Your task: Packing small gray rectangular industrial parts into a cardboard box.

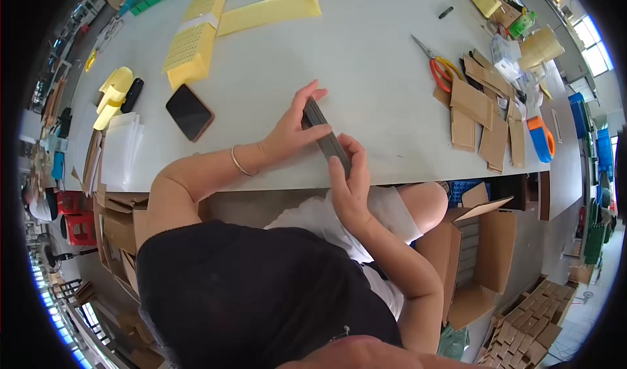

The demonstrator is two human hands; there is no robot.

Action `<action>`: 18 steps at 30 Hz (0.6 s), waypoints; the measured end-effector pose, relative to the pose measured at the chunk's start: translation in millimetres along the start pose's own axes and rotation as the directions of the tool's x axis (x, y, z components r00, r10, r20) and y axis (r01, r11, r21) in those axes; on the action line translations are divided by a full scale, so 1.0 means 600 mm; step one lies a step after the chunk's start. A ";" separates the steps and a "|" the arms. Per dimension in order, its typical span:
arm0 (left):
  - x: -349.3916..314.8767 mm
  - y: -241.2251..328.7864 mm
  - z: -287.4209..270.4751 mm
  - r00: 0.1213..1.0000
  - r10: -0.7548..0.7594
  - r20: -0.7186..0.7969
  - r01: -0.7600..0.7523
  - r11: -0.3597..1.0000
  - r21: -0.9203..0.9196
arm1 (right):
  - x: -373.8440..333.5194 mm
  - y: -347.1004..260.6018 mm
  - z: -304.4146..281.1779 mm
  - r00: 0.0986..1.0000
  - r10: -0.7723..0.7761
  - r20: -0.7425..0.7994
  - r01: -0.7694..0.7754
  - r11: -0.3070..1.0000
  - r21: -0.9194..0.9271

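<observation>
Between my hands, just over the table's front edge, is a long narrow stack of thin dark grey strips [332, 148]. My left hand [289, 128], with a bangle at the wrist, closes round the stack's far end, its thumb lying across it. The near end is pinched by my right hand [351, 189], thumb on one side and fingers on the other. What the strips are made of, I cannot tell. A dark phone [189, 112] lies flat to the left of my left hand.
On the grey table [353, 55] lie a yellow bundle [194, 39], a yellow strip [271, 13] and white sheets [122, 148]. To the right are scissors [439, 65], cardboard pieces [471, 101] and an orange-and-blue tape roll [541, 139]. An open carton [496, 245] stands below the edge.
</observation>
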State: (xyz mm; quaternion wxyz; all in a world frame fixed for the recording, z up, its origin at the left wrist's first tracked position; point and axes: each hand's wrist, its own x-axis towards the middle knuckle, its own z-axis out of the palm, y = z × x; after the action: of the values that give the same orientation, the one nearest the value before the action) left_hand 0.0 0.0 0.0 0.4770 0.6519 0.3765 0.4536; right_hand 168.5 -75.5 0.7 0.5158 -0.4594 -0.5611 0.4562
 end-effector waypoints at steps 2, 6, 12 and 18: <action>0.004 0.008 0.001 0.996 -0.045 0.077 0.042 0.998 0.039 | -0.004 -0.019 -0.005 0.998 0.018 0.058 -0.016 0.999 -0.035; 0.014 0.007 0.002 0.989 0.040 0.139 -0.054 0.994 0.097 | 0.031 -0.016 -0.027 0.985 0.124 0.124 -0.110 0.988 -0.109; 0.014 0.016 0.001 0.983 -0.002 0.184 0.003 1.000 -0.001 | 0.083 -0.035 -0.055 0.872 0.311 0.378 -0.201 0.932 -0.303; 0.014 0.009 0.000 0.981 0.006 0.196 -0.003 1.000 -0.017 | 0.085 -0.032 -0.062 0.844 0.361 0.397 -0.307 0.932 -0.193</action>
State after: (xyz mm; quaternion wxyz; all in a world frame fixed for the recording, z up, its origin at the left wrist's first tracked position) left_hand 2.8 6.6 7.3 0.5161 0.6904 0.3224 0.3912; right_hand 202.3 -26.9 29.7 0.2643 -0.4698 -0.5980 0.5931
